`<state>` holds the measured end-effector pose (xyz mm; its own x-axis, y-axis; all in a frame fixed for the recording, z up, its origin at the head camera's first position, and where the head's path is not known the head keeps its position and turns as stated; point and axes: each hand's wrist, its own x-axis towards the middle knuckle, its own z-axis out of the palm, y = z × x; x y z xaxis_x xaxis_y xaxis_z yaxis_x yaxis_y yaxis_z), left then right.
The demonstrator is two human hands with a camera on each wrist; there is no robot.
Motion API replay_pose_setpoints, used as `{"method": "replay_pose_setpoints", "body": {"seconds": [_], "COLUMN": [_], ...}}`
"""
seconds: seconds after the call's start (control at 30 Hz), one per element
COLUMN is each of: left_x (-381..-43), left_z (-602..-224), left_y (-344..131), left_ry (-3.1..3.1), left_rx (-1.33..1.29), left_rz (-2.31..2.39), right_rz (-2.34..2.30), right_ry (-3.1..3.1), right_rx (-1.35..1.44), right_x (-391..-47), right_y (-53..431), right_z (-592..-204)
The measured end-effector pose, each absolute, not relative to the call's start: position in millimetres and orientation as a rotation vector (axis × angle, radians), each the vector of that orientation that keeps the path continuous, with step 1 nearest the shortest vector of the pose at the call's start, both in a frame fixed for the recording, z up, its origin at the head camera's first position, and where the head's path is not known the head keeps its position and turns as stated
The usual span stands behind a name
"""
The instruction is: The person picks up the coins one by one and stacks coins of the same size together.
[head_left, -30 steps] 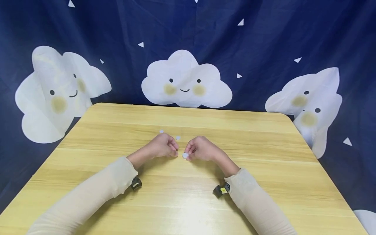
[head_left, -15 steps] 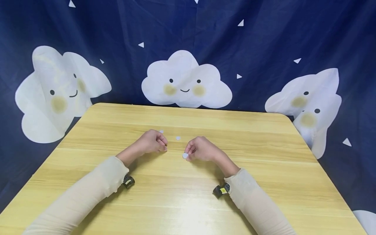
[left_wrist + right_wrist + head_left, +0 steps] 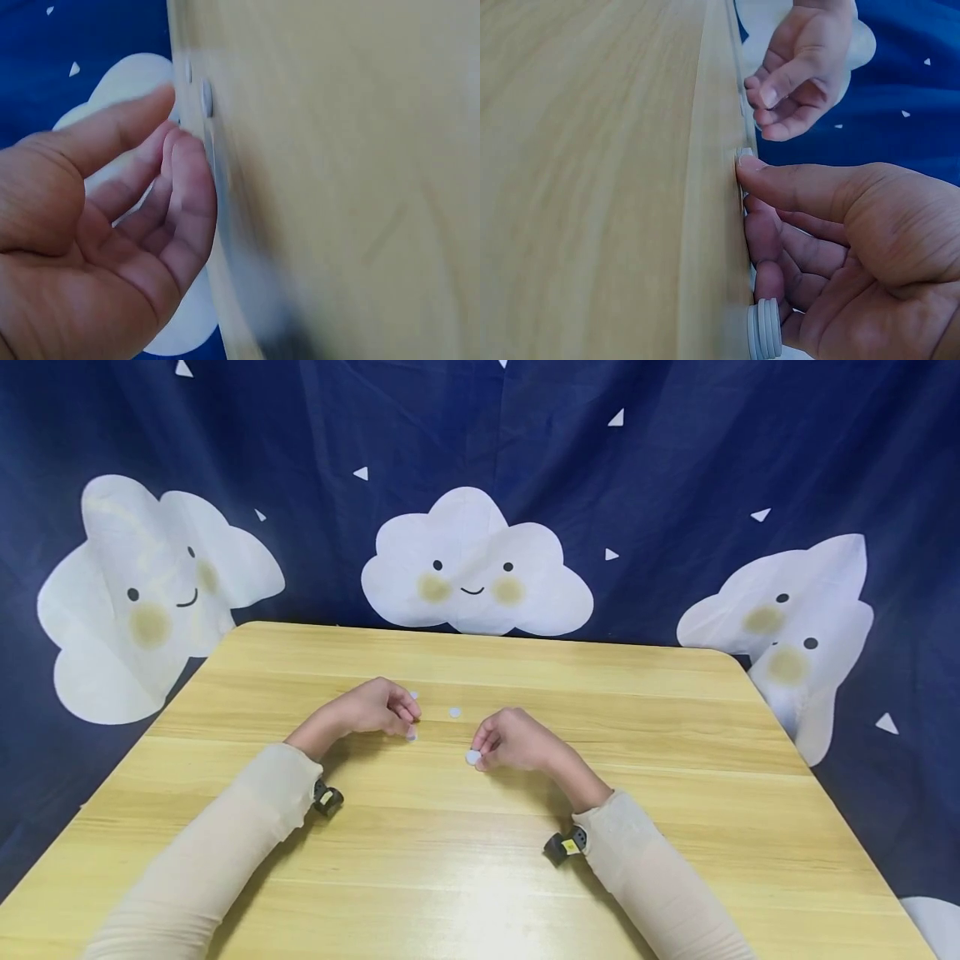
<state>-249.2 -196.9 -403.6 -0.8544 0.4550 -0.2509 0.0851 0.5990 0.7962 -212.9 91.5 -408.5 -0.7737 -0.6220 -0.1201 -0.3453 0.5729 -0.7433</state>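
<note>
In the head view my left hand [image 3: 372,705] hovers low over the wooden table, thumb and fingers apart. By its thumb tip is a small pale disc-like edge [image 3: 412,738]; I cannot tell whether it touches. A small white disc [image 3: 415,695] lies just past its fingertips, partly covered, and another white disc [image 3: 454,712] lies further right. My right hand [image 3: 517,740] pinches a pale round disc [image 3: 473,757] at the tabletop. In the right wrist view a short stack of pale discs [image 3: 766,330] stands beside its lower fingers; the head view hides this stack.
The light wooden tabletop [image 3: 465,860] spreads around both hands. Its far edge meets a dark blue curtain [image 3: 480,427] printed with white clouds [image 3: 472,539]. A small black camera [image 3: 328,798] sits at the left cuff, a second black camera [image 3: 562,847] at the right.
My left hand has drawn away from the right hand, to the left and slightly farther back. The small pale edge by its thumb has come into sight. My right hand stays in place.
</note>
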Motion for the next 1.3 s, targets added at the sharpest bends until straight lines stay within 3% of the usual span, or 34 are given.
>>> {"method": "replay_pose_setpoints", "body": {"seconds": [0.17, 1.3], "left_x": [-254, -236], "left_z": [-404, -402], "left_y": [-200, -186], "left_ry": [2.396, 2.467], "left_rx": [0.546, 0.684], "left_rz": [1.08, 0.89], "right_rz": [-1.041, -1.024], "right_ry": [2.435, 2.451], "right_rx": [-0.782, -0.763], "right_x": [-214, -215], "right_y": [92, 91], "right_z": [-409, -411]}}
